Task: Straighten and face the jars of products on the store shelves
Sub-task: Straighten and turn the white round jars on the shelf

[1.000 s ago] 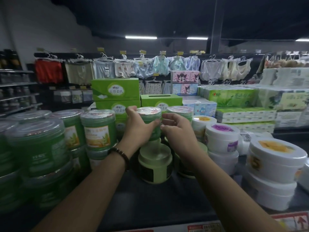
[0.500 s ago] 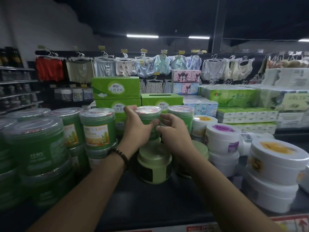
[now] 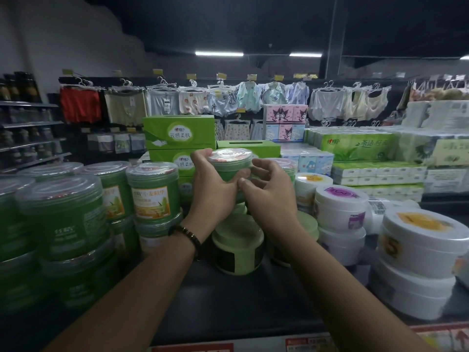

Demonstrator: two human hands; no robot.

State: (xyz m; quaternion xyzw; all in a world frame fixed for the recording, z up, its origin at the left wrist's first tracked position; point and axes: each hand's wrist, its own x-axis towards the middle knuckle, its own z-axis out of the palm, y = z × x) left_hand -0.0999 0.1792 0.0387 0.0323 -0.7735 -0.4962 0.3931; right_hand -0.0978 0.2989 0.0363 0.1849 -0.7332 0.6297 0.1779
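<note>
Mid-shelf, centre of view: both hands clamped on one green jar (image 3: 229, 166), left hand (image 3: 213, 191) wrapped round its left wall with the thumb across the front, right hand (image 3: 272, 198) curled on the right wall, thumbs meeting in front. Jar is round, translucent green plastic, with a clear glossy ridged lid; label side hidden by the hands. It is raised above a squat pale green pot (image 3: 238, 252), matte, domed lid, dark rectangular label; whether the two touch is hidden, cannot tell. Dark beaded bracelet (image 3: 186, 233) on the left wrist. Left of the hands: stacked jars (image 3: 152, 196), same cylinder shape, clear lids, orange-and-white labels, nearest ones blurred. Right: stacked white tubs (image 3: 340, 209), wide, smooth plastic, flat lids with purple or yellow round stickers. Behind: glossy green cardboard boxes (image 3: 179, 133) with slot tops, shrink-wrapped tissue packs (image 3: 355, 146). Back wall: cloth garments (image 3: 165, 102) on white hangers. Shelf (image 3: 228, 306) dark, flat, matte, red price strip (image 3: 304, 345) on the front edge
</note>
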